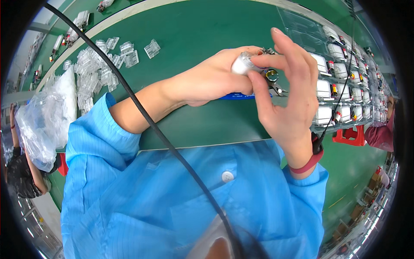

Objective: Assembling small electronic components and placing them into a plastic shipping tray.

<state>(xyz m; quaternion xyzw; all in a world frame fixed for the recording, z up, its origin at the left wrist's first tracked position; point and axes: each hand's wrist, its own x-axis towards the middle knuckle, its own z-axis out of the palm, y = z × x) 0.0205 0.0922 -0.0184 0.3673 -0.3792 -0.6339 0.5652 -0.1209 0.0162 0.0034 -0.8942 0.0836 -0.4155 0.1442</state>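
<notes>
1. The left hand [213, 80] is reaching in from the left side, with the forearm lying across the green table [194, 30].
2. Its fingers are curling shut around a small silver cylinder [242, 64], holding it up above the table.
3. The same hand is also gripping pliers [276, 88] with a blue handle [241, 96]. The handle is poking out under the palm, and the metal tips are sticking out to the right.
4. The right hand [286, 97] is coming up from below, with the wrist bending and the fingers pointing up.
5. Its fingers are mostly open and spreading. The thumb and first finger are touching the end of the cylinder, pinching lightly at a small round part [271, 75] there.
6. I cannot tell how tightly that pinch is gripping.
7. The cylinder is sitting between both hands, in the middle of the picture, just above the table's near edge.
8. A red band [307, 165] is wrapping around the right wrist.
9. Both arms are wearing blue sleeves [99, 129].
10. A pile of clear plastic clips [97, 64] is lying on the table to the left.
11. A clear bag [45, 116] is sitting near that pile.
12. Trays of white packs [340, 90] are lining up on the right.
13. A black cable [142, 112] is hanging across the front.
</notes>
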